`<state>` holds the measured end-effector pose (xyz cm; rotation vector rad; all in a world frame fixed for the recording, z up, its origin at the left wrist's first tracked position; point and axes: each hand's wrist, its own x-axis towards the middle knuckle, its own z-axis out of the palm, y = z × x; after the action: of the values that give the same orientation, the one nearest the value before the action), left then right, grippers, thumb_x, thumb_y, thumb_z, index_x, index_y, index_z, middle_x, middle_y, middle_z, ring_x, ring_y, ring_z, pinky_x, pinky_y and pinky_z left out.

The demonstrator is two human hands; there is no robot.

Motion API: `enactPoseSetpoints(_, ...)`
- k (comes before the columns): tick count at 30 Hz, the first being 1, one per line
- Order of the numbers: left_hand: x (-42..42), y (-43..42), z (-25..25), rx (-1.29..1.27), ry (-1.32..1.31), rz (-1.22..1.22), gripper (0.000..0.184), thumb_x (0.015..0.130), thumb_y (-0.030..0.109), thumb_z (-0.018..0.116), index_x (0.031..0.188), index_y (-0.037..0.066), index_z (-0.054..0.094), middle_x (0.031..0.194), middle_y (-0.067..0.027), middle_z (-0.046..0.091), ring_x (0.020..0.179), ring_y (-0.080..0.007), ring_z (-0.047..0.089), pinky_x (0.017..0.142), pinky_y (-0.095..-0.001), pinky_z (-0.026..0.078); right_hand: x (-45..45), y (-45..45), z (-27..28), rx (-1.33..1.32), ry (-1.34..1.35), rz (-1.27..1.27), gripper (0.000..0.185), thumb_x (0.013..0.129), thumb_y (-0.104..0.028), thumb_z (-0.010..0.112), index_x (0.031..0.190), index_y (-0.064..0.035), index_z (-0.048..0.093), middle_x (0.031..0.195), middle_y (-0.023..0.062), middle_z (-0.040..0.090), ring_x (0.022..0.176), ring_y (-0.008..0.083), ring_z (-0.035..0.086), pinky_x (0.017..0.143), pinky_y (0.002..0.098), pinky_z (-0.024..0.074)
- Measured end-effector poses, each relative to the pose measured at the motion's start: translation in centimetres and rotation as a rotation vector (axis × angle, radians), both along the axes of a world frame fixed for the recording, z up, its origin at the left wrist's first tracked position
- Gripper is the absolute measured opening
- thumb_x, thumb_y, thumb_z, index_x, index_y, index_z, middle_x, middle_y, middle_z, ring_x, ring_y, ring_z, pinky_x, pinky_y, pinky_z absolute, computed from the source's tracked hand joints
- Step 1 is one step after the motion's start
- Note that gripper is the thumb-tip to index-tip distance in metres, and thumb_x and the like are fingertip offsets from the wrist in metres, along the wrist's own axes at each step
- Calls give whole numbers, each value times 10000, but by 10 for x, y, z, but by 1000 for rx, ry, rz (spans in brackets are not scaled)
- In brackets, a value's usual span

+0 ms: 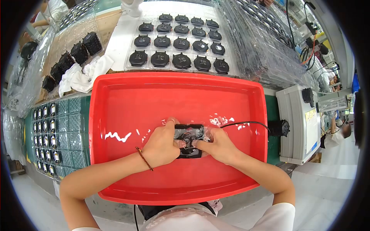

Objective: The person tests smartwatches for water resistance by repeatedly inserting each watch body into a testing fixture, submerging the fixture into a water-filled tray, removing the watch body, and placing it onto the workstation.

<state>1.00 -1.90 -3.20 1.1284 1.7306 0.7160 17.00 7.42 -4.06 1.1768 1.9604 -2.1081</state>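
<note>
A black rectangular frame-like fixture [190, 154] with a shiny, wet-looking middle is held between both my hands, inside a large red plastic tub [135, 197] of water. My left hand [162, 143] grips its left side, thumb pressed on the face. From the right, my right hand [220, 145] grips the opposite side, its thumb also on the face near the centre. What lies under the thumbs is too blurred to name. A thin black cable [248, 122] runs from near my right fingers over the tub's right side.
Behind the tub, a clear tray holds rows of black watch-case-like parts [162, 41]. Stacked clear trays [266, 46] stand back right. White cloths [85, 73] and black blocks [79, 52] lie back left. Left is a tray of small parts [45, 134]; right, a pale box [296, 127].
</note>
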Motion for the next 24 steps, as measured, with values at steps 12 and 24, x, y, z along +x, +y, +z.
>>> enactPoseSetpoints(12, 1, 0, 0, -13, 23, -15, 364, 720, -24, 575, 1023, -58, 374, 856, -263, 566, 841, -420, 552, 690, -412, 437, 1, 2, 4, 70, -49, 69, 251, 802, -66, 558, 1013, 60, 504, 841, 75, 583, 742, 113, 577, 617, 249, 522)
enactPoseSetpoints(24, 2, 0, 10, 352, 164, 16, 383, 680, -34, 591, 1002, -7, 386, 862, -227, 525, 796, -405, 533, 681, -412, 424, -4, 1, 29, 385, 97, -21, 276, 761, -32, 592, 1016, 25, 506, 840, 86, 586, 741, 112, 573, 666, 262, 496)
